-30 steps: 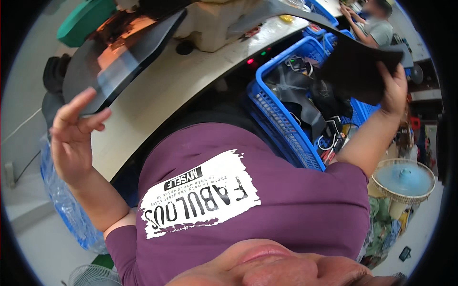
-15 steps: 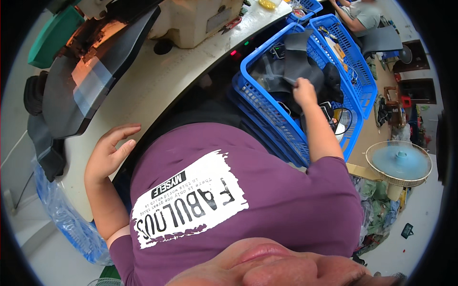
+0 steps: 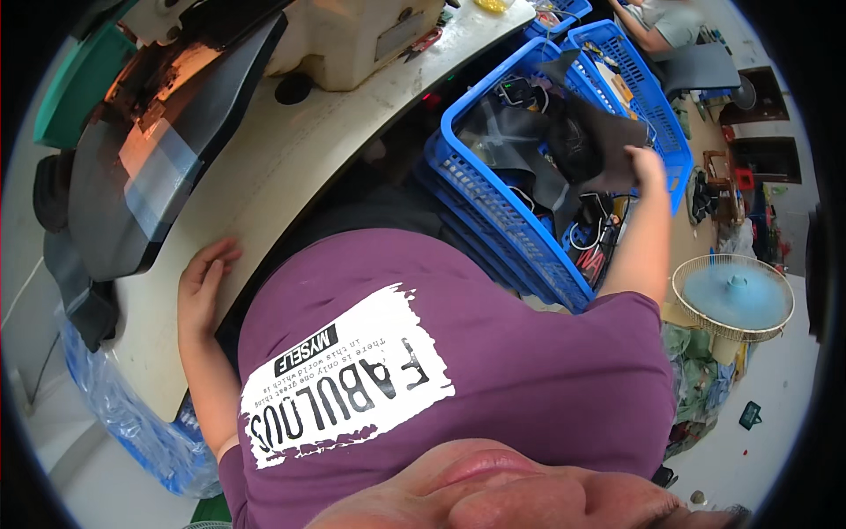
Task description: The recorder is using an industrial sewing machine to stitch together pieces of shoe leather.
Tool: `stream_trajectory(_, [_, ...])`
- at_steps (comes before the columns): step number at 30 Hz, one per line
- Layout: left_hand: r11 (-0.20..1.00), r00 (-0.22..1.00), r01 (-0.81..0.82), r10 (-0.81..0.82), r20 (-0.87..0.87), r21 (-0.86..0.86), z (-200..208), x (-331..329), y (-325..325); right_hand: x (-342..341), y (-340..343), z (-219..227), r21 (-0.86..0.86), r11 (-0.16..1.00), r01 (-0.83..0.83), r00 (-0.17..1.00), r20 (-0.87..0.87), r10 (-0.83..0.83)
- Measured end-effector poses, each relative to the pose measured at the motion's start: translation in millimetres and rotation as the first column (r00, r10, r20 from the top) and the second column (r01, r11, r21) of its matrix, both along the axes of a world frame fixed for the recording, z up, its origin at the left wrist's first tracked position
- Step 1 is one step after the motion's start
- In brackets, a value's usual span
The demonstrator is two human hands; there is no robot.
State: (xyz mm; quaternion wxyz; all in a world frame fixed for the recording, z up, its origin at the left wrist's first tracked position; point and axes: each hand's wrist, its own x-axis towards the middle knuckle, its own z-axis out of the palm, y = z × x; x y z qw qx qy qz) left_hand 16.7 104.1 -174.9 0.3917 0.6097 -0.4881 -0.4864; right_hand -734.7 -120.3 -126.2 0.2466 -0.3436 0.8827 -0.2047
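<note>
Swung rightward over the blue basket (image 3: pixel 493 201) within half a second, the right hand (image 3: pixel 648 166) clamped a dark sheet (image 3: pixel 615 141)
The sheet spread just left of that grip; well left, the left hand (image 3: pixel 204 284), fingers parted, was at the worktable's edge (image 3: pixel 264 207)

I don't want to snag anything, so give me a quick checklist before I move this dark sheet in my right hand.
1. Right hand gripping the dark sheet by its edge: ok.
2. Left hand free of objects, at the white tabletop: ok.
3. Dark sheet out from over the blue basket: not ok, it overlaps the basket in this view.
4. Dark sheet not caught on the basket's other contents: cannot tell, motion blur hides it.
5. Dark sheet apart from the fan: ok.
</note>
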Motion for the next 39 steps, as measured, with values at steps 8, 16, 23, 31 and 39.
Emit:
stream_trajectory(8, [0.994,0.970,-0.108,0.099,-0.222,-0.028,-16,14,6,-76,59,152,-0.413,0.878,0.242,0.932,-0.152,-0.328])
stream_trajectory(16, [0.990,0.926,-0.133,0.112,-0.359,-0.034,-30,28,8,45,33,116,-0.162,0.987,0.017,1.000,-0.008,-0.018])
stream_trajectory(23, [0.984,0.902,-0.172,0.142,-0.407,-0.037,-33,27,8,101,-51,-16,0.224,0.968,-0.114,0.941,0.338,0.033])
stream_trajectory(31, [0.978,0.870,-0.199,0.148,-0.471,-0.060,-33,25,13,108,-93,-106,0.032,0.976,0.213,0.446,0.886,-0.126])
stream_trajectory(39, [0.979,0.868,-0.200,0.158,-0.470,-0.040,-33,30,20,145,-4,-146,-0.238,0.643,-0.728,0.686,-0.275,0.674])
